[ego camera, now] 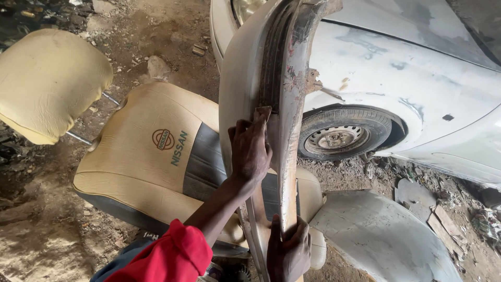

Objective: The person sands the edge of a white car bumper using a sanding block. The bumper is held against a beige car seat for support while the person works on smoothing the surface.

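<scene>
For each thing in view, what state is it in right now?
Left hand: pressing a brown sanding sheet against the panel.
Right hand: gripping the panel's lower edge.
Body panel: held on edge, rusty along its rim.
Car seat: lying on the ground, headrest pulled out.
Car: paint sanded, patchy.

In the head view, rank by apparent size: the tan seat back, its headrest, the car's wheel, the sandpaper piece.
1. Tan seat back
2. Headrest
3. Wheel, partly hidden; the headrest lies nearer the camera, so this order is unsure
4. Sandpaper piece under the left hand
</scene>
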